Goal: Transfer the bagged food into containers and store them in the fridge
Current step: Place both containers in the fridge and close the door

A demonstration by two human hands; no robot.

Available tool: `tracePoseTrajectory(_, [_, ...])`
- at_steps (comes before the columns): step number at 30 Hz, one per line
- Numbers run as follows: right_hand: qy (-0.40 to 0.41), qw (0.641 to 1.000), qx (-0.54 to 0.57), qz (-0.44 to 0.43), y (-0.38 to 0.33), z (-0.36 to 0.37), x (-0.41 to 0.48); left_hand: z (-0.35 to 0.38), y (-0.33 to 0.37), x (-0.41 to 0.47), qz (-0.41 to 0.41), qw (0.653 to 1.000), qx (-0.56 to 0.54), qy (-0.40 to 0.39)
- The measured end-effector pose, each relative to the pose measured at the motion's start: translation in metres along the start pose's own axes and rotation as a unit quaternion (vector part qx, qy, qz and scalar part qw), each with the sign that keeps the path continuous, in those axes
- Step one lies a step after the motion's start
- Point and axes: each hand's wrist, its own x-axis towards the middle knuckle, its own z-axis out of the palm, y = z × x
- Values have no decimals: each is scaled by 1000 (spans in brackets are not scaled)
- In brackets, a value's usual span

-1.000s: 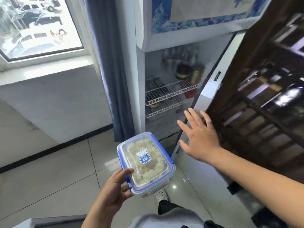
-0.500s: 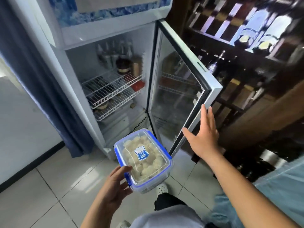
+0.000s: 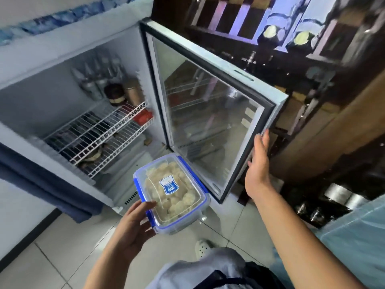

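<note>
a: what does the left grip (image 3: 133, 222) hold?
b: it holds the near end of the clear container (image 3: 173, 190) with blue clasps, thumb on the lid. pale food pieces are inside, and the lid is on
a: and the right grip (image 3: 258, 165)?
b: it holds nothing. the fingers are straight and lie against the outer edge of the open fridge door (image 3: 208, 113). the container is in the air between both grips, in front of the fridge (image 3: 41, 101), not yet inside
</note>
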Motion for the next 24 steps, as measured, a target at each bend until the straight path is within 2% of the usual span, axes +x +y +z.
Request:
tracePoseTrajectory(9, [-54, 994, 69, 59, -23, -74, 103, 68, -4, 44, -28, 999, -8, -23])
tracePoseTrajectory(14, [-56, 992, 97, 62, -36, -84, 144, 86, 2, 55, -17, 999, 14, -40])
tracePoseTrajectory(24, [-44, 995, 81, 39, -41, -93, 184, 109, 20, 86, -18, 998, 45, -42])
